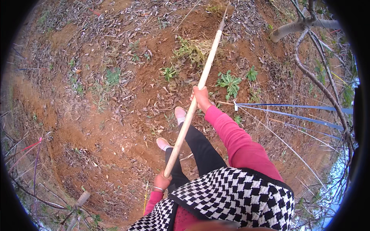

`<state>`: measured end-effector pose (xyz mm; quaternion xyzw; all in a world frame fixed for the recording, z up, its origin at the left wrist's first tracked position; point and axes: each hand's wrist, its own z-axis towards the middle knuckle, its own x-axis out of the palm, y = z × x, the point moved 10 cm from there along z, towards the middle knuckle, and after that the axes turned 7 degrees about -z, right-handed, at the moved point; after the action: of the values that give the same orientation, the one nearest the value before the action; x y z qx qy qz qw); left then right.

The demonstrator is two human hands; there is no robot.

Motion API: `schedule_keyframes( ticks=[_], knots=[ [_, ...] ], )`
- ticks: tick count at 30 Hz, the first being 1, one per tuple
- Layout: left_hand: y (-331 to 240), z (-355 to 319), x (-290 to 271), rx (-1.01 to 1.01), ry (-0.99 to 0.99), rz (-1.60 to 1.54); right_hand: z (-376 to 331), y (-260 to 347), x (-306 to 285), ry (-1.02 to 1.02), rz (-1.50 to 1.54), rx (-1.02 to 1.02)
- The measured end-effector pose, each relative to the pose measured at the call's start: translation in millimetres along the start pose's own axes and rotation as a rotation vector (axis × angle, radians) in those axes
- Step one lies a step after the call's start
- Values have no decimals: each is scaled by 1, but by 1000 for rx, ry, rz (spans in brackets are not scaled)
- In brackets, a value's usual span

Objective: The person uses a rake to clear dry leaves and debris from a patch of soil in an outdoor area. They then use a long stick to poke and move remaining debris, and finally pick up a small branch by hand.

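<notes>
A long-handled hoe [210, 57] runs slantwise from my body to the far ground, its pale wooden shaft smooth and straight. My right hand [200, 97] wraps round the shaft near its middle. Close to my waist, my left hand [162, 181] grips the shaft's near end, a bangle at that wrist. At the far end the metal head [229, 10] rests at or just over the reddish soil; whether its edge is in the earth I cannot tell. Dry grass and weeds [190, 52] lie just left of the shaft.
Green leafy weeds [230, 83] grow right of the shaft. Blue straps [300, 111] stretch from a stake toward branches [308, 71] at the right. A cut branch [81, 200] stands lower left, near red and purple cords [37, 146]. Dry leaves cover much of the soil.
</notes>
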<state>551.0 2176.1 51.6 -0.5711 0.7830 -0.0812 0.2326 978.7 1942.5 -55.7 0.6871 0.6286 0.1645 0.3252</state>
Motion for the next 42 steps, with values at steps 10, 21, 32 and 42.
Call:
schedule_keyframes(
  ticks=[10, 21, 32, 42],
  knots=[
    [55, -54, 9, -180, 149, -326, -65, -83, 40, -6, -323, 56],
    [75, -91, -61, -390, 88, 476, -149, -113, 61, 275, 209, 382],
    [-371, 169, 54, 483, 29, 299, 142, 156, -124, -151, 110, -156],
    [-315, 149, 40, 291, 162, 440, 149, 21, -122, -281, -314, 46]
  ],
)
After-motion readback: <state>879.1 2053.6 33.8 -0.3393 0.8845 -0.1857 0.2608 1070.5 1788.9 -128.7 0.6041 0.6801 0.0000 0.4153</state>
